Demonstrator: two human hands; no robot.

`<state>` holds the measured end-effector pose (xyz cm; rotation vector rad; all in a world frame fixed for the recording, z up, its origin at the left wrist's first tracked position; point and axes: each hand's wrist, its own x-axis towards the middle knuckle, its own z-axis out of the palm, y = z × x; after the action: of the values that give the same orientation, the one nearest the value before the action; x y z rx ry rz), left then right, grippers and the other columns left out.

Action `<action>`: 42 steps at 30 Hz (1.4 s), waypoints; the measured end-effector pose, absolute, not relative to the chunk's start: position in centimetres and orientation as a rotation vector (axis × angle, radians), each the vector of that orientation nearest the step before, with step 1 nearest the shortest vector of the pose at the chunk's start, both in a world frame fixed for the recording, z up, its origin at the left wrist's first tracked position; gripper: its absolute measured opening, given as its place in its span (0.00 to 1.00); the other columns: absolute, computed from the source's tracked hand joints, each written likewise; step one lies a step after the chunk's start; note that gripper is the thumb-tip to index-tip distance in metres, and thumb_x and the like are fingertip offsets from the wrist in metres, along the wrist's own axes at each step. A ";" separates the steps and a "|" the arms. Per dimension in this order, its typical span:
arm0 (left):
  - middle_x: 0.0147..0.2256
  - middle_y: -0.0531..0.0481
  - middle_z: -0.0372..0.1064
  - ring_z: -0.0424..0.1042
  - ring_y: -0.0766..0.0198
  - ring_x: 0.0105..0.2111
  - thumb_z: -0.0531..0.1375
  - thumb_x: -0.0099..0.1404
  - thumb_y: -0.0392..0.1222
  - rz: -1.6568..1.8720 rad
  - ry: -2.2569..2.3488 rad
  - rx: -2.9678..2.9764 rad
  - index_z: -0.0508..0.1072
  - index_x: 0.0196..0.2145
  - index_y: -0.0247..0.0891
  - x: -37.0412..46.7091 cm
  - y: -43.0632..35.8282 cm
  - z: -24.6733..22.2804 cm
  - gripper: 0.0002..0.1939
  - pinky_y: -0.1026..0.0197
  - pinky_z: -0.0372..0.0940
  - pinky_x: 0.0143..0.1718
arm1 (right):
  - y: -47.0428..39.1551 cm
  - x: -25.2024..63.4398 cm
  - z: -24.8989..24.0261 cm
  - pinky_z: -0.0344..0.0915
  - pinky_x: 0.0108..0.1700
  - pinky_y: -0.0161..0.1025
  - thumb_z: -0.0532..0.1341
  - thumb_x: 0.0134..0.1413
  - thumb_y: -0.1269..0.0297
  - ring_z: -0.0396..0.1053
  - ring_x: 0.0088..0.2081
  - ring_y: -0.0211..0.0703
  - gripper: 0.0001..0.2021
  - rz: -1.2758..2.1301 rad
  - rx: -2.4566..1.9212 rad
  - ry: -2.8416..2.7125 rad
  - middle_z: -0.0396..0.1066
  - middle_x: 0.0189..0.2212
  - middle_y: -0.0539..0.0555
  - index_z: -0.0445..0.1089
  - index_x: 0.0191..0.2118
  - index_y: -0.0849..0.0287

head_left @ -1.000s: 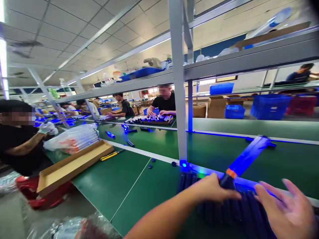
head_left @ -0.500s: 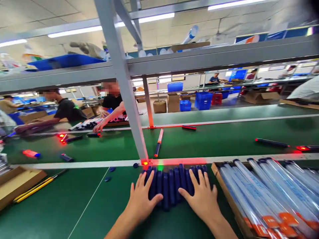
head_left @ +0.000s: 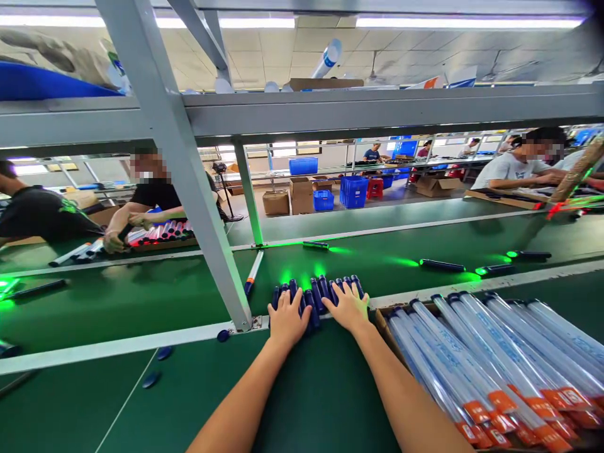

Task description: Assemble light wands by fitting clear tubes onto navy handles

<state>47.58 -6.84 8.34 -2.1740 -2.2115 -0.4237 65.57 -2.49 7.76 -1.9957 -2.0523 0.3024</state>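
A row of several dark blue flashlight-like tubes [head_left: 315, 297] lies side by side across the white strip at the belt's near edge, their far ends giving off green light. My left hand [head_left: 289, 314] rests flat over the left part of the row, its fingers spread. Over the right part lies my right hand [head_left: 350, 307], palm down with fingers apart. Neither hand wraps round a tube; the tubes under the palms are partly hidden. Just right of my right forearm stands a cardboard tray [head_left: 384, 324] filled with clear tubes [head_left: 476, 352] that have orange ends.
A grey metal post [head_left: 189, 170] rises left of my hands and joins a shelf beam [head_left: 368, 113]. Loose lit tubes, such as one dark tube [head_left: 442, 265], lie on the green belt [head_left: 377, 251]. Blue caps [head_left: 151, 379] lie at the left. Co-workers sit across the belt.
Both hands have moved forward, sliding the row of tubes from the near table onto the white strip and belt edge. The glow has turned from red to green. The view has shifted right.
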 end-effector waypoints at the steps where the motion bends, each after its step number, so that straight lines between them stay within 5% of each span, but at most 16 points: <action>1: 0.67 0.35 0.55 0.50 0.44 0.68 0.50 0.71 0.55 -0.426 -2.228 -2.160 0.57 0.68 0.45 47.4 -5.2 8.3 0.31 0.30 0.48 0.62 | -1.3 65.6 7.8 0.39 0.63 0.70 0.49 0.63 0.40 0.38 0.71 0.65 0.35 0.315 -1.990 -2.057 0.48 0.71 0.62 0.55 0.69 0.53; 10: 0.67 0.36 0.55 0.52 0.45 0.67 0.47 0.71 0.58 -0.388 -2.359 -2.010 0.54 0.69 0.46 44.2 3.1 8.8 0.33 0.27 0.47 0.61 | 4.9 63.8 8.8 0.46 0.63 0.69 0.51 0.65 0.45 0.36 0.71 0.64 0.31 0.414 -1.855 -2.149 0.46 0.71 0.63 0.56 0.68 0.55; 18: 0.66 0.23 0.53 0.47 0.30 0.68 0.47 0.69 0.60 -0.354 -2.389 -1.938 0.62 0.65 0.32 42.6 4.1 11.4 0.36 0.20 0.42 0.59 | 8.1 71.1 14.5 0.64 0.57 0.59 0.61 0.64 0.55 0.66 0.57 0.55 0.22 0.285 -1.997 -2.153 0.64 0.59 0.60 0.65 0.60 0.58; 23: 0.65 0.37 0.59 0.55 0.47 0.67 0.49 0.72 0.49 -0.465 -1.999 -2.353 0.62 0.66 0.35 49.7 8.4 12.4 0.29 0.43 0.50 0.66 | 7.4 84.4 17.5 0.70 0.51 0.53 0.62 0.64 0.58 0.71 0.51 0.51 0.18 0.221 -2.424 -2.026 0.69 0.54 0.59 0.68 0.56 0.60; 25: 0.64 0.40 0.62 0.60 0.51 0.64 0.52 0.72 0.47 -0.485 -1.817 -2.581 0.62 0.65 0.37 54.5 10.7 11.8 0.26 0.47 0.52 0.66 | 5.1 88.7 17.8 0.71 0.50 0.52 0.62 0.64 0.58 0.72 0.49 0.49 0.17 0.197 -2.533 -2.006 0.70 0.51 0.58 0.69 0.53 0.61; 30: 0.64 0.41 0.59 0.61 0.47 0.63 0.59 0.71 0.47 -0.529 -1.513 -2.965 0.64 0.63 0.40 66.2 15.2 8.7 0.25 0.37 0.56 0.62 | -2.2 93.6 17.9 0.67 0.48 0.46 0.61 0.63 0.62 0.73 0.46 0.53 0.11 0.052 -2.598 -1.962 0.74 0.43 0.63 0.74 0.44 0.65; 36: 0.61 0.41 0.63 0.65 0.48 0.59 0.61 0.69 0.45 -0.565 -1.498 -3.127 0.67 0.59 0.39 72.7 16.1 6.3 0.22 0.37 0.61 0.59 | -7.3 95.0 15.2 0.65 0.43 0.43 0.55 0.64 0.60 0.73 0.48 0.56 0.25 -0.083 -2.569 -1.724 0.68 0.54 0.68 0.60 0.64 0.63; 42: 0.55 0.43 0.68 0.68 0.52 0.55 0.62 0.68 0.43 -0.873 -1.710 -3.095 0.73 0.49 0.37 68.4 12.4 9.7 0.14 0.42 0.64 0.56 | -8.1 96.4 12.9 0.65 0.40 0.43 0.60 0.56 0.61 0.75 0.42 0.56 0.16 0.264 -2.501 -1.625 0.77 0.40 0.63 0.73 0.47 0.64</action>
<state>68.38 12.38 9.73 -3.0946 -1.7104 -0.8726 96.37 -8.13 12.92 -2.5014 -1.6251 0.2641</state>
